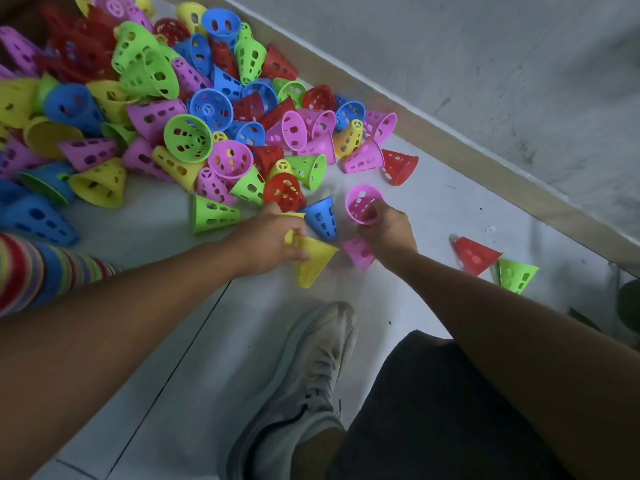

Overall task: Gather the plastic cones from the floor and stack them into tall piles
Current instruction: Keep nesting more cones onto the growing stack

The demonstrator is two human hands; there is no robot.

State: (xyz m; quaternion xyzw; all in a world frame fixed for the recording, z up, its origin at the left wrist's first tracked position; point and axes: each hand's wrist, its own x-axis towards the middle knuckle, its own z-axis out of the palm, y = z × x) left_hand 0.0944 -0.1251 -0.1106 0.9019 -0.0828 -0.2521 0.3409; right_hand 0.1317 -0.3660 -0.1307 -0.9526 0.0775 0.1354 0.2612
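Floor (433, 209): pale tiled surface meeting a wall skirting along the upper right; it carries all the stock.

Loose heap of cones (194, 109): the largest mass, spread across the upper left, in mixed colours, lying on their sides and mouths at all angles, unsorted. None of it reads as stacked; the bulk of the task is judged outstanding.

Striped stack (38, 268): at the left edge, a banded multi-colour column lying along the floor, apparently nested cones; its ends are out of frame.

Shoe (308, 386): a pale trainer planted in the lower centre, next to a dark-clothed knee, consistent with a crouch close to the work.

Outliers: a red cone (476, 256) touching a green cone (517, 275) at the right, well apart from the heap.

Left hand (268, 240): fingers curled round a yellow cone (313, 263), mouth turned toward the lower right. A second yellow rim shows above the knuckles; whether it is nested in the grip cannot be told. Judged to be the receiving piece.

Right hand (388, 233): fingers pinch the rim of a pink cone (363, 207), open mouth facing the camera, raised beside a blue cone (323, 218) on the floor. A second pink cone (358, 252) lies under the wrist; contact cannot be told.

Both held cones sit near each other, which suits nesting one into the other next
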